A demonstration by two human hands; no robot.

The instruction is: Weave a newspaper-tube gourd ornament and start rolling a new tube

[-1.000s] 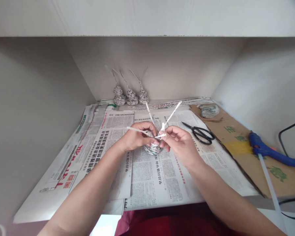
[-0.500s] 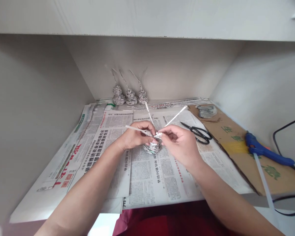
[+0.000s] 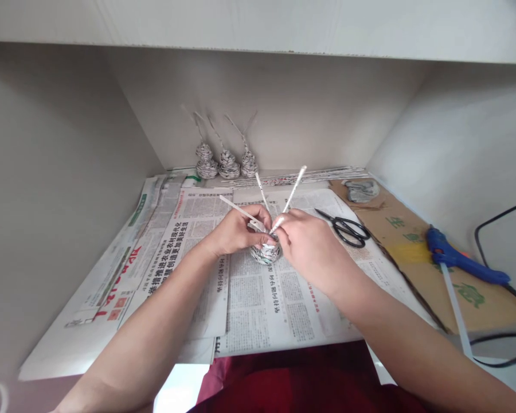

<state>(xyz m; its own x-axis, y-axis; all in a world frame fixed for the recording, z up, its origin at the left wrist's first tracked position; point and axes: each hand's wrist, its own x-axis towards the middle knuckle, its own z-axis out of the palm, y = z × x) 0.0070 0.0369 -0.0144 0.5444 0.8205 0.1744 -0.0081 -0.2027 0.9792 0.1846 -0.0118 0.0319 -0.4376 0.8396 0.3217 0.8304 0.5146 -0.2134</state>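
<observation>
Newspaper (image 3: 258, 310): underlay. Left hand (image 3: 238, 230): fingers gripping the work. Right hand (image 3: 307, 244): fingertips pinched. Toward 11 o'clock: three two-bulbed forms (image 3: 229, 166), apparently woven through. Between hands: woven piece (image 3: 264, 253), one bulb built, upper lacking. Paper strips (image 3: 294, 188): one apparently pinched right; others unwoven, toward 10 and 12.

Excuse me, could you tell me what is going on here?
A person's left hand holds a small woven paper piece, loose paper strips sticking out of it, above spread newspaper. The right hand is at those strips, its grip partly hidden. Behind stand three gourd-shaped woven pieces. To the right, black scissors lie on newspaper and a blue glue gun on cardboard.
</observation>
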